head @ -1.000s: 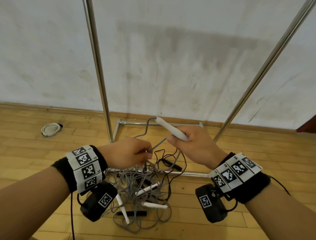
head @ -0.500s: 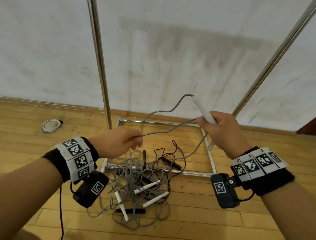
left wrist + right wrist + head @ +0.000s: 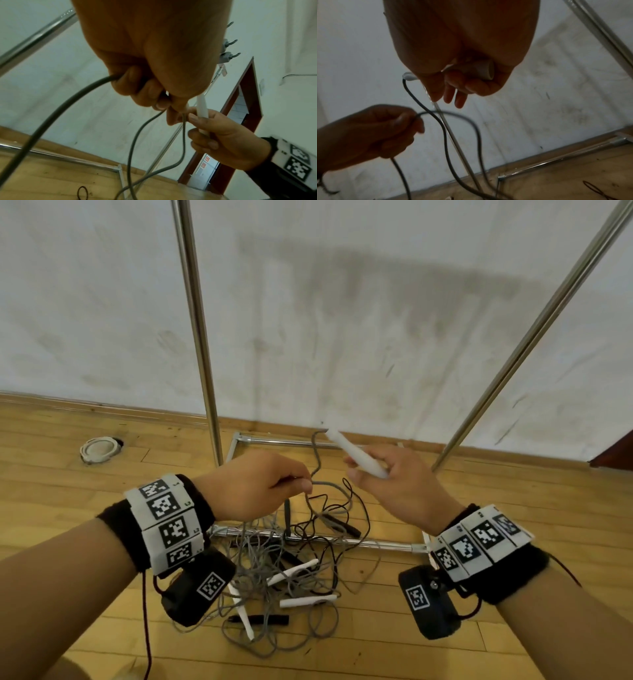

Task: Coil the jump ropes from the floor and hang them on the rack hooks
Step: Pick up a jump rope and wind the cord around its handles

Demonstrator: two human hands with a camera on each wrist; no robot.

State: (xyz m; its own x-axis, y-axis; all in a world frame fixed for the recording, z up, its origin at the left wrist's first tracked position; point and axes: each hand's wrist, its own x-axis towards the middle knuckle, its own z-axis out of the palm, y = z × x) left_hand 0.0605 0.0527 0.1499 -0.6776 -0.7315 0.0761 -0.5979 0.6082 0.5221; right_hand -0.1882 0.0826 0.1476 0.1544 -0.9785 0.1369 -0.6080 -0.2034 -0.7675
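Observation:
My right hand [image 3: 363, 470] grips a white jump-rope handle [image 3: 356, 455], its tip pointing up and left. Its grey rope [image 3: 317, 470] leaves the tip, curves down and passes through my left hand [image 3: 301, 484], which pinches it close beside the right. Below both hands, a tangled pile of grey and black ropes [image 3: 274, 577] with white and black handles lies on the wooden floor across the rack's base bar [image 3: 308, 537]. In the left wrist view the rack hooks [image 3: 229, 42] show high up. The right wrist view shows the handle's butt [image 3: 485, 70] in my curled fingers.
Two steel rack uprights [image 3: 197, 320] [image 3: 534, 330] rise against the white wall. A round white object [image 3: 99, 448] lies on the floor at the left. A red-brown door frame [image 3: 613, 453] stands at the far right.
My right hand has come down and left with the handle, back close to my left hand. The rope that was stretched between them now hangs in a slack loop.

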